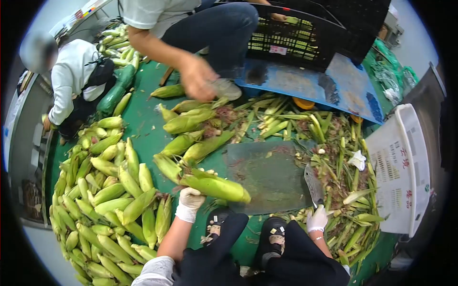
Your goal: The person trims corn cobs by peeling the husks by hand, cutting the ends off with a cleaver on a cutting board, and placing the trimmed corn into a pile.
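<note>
My left hand, in a white glove, is closed round the stem end of a green corn cob in its husk. The cob's tip points right, over the left edge of a dark cutting board. My right hand, also gloved, grips the handle of a cleaver at the board's right edge, its broad blade pointing up and away from me. Several husked-on cobs lie just beyond the held one.
A large corn pile covers the left floor. Cut husks and stalks lie right, beside a white crate. Ahead are a co-worker's hand, a blue platform and a black crate. Another person crouches at left.
</note>
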Demonstrator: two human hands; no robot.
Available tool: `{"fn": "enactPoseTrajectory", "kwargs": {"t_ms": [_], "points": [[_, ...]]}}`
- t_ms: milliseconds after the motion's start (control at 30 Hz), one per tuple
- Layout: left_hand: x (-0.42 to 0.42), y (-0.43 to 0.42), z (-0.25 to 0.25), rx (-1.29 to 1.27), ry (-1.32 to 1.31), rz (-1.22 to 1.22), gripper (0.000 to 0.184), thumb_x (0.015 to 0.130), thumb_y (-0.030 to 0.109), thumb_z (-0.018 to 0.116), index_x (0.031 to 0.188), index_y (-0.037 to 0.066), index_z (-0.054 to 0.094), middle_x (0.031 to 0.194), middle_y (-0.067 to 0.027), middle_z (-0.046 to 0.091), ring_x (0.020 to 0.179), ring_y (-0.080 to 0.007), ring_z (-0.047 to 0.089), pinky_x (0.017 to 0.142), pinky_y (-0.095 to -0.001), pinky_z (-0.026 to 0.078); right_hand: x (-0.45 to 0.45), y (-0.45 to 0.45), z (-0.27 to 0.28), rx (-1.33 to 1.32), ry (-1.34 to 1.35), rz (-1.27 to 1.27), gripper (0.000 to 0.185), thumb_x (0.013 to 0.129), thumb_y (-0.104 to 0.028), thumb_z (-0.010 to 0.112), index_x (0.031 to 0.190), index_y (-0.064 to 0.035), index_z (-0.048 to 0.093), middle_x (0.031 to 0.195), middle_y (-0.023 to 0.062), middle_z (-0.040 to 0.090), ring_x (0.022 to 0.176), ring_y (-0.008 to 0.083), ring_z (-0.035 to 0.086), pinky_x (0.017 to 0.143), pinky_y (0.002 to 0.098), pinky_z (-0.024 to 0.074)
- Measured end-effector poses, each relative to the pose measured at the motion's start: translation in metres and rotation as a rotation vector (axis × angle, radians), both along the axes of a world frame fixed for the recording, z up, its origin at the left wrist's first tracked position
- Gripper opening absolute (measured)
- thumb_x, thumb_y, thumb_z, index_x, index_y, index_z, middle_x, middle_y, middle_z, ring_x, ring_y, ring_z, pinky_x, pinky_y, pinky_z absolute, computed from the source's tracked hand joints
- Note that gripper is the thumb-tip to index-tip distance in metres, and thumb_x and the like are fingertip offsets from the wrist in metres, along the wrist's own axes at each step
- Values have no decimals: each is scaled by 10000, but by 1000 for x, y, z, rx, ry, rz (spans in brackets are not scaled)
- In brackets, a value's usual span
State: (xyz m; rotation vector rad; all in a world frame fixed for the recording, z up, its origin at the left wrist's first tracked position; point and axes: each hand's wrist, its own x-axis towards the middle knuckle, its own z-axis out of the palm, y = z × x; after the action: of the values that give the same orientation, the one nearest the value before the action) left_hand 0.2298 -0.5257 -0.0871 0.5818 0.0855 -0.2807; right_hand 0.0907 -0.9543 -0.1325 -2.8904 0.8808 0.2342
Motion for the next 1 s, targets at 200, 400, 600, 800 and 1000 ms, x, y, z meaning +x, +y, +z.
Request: {"fn": "enactPoseTrajectory", "kwargs": {"t_ms": [200, 400, 600, 800, 1000], "points": [[-2, -19, 14, -344, 64, 82, 650, 549, 208, 500, 1188, 115, 573, 1019, -156, 547, 972, -351, 517, 974, -520, 392, 74, 106, 74, 554, -419, 569, 590, 793, -281, 696, 1258, 17, 492, 1097, 210, 600, 1043, 363, 578, 914, 442, 453], [16, -61, 31, -211, -81, -47, 1019, 590, 839, 631, 1276, 100, 488, 1049, -98, 547, 982, -271, 523, 901, -459, 459, 111, 198, 97, 1245, -206, 668, 455, 936, -361, 569, 1232, -21, 510, 1101, 210, 591, 1053, 365, 582, 904, 398, 459], [1, -53, 33, 47, -153, 102, 672, 809, 607, 650, 1162, 49, 527, 1024, -105, 574, 997, -262, 559, 906, -424, 465, 111, 203, 123, 728, -415, 840, 514, 878, -321, 633, 1278, -47, 460, 1041, 179, 553, 950, 368, 553, 850, 427, 459], [-11, -70, 24, 315, 41, 208, 472, 916, 506, 588, 990, 40, 580, 909, -66, 625, 819, -160, 598, 722, -306, 504, 131, 225, 130, 784, -654, 1028, 370, 792, -214, 702, 1122, -83, 599, 993, 102, 566, 925, 310, 552, 813, 408, 478], [10, 13, 53, 582, 147, 504, 579, 966, 591, 396, 832, 57, 575, 757, -91, 622, 715, -187, 594, 700, -344, 503, 121, 121, 152, 1051, -938, 114, 60, 894, -74, 641, 906, -34, 684, 839, 21, 652, 756, 114, 582, 687, 279, 479]]}}
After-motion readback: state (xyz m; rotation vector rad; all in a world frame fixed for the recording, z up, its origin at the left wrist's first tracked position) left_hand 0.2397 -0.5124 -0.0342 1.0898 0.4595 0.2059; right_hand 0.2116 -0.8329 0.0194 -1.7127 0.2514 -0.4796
